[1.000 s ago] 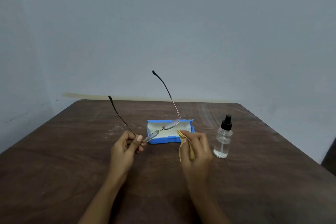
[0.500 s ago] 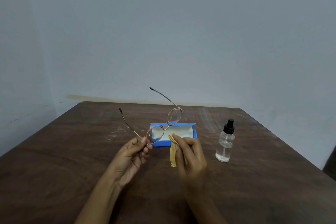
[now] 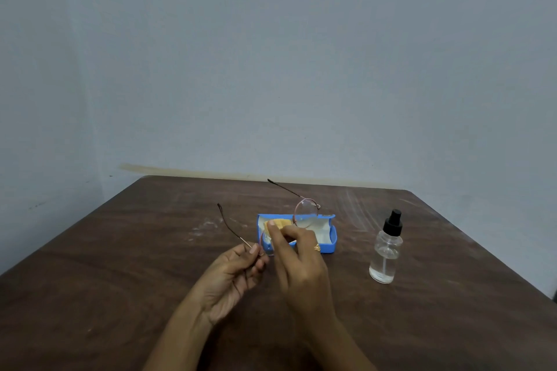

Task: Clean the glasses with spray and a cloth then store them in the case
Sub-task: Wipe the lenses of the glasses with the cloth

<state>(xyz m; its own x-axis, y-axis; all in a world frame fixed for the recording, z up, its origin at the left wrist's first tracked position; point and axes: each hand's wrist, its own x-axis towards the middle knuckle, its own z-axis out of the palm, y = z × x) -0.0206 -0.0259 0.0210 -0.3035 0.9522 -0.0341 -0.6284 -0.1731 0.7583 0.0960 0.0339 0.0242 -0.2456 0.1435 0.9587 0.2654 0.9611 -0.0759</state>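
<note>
Left hand (image 3: 232, 277): pinching the round wire-rimmed glasses (image 3: 306, 214) between thumb and curled fingers at the near hinge, holding them above the table (image 3: 120, 280), temples pointing toward its far edge.
Right hand (image 3: 298, 262): pinching the folded yellow cloth (image 3: 278, 223) round the nearer lens, thumb on top, fingers curled.
Glasses case (image 3: 328, 242): blue, lying open mid-table, just beyond both hands.
Spray bottle (image 3: 385, 253): standing upright toward the right edge, apart from the case, holding clear liquid.

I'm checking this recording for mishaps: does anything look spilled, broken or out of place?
Nothing looks spilled or broken. The spray bottle stands upright, the case lies open, only pale smears mark the table.
</note>
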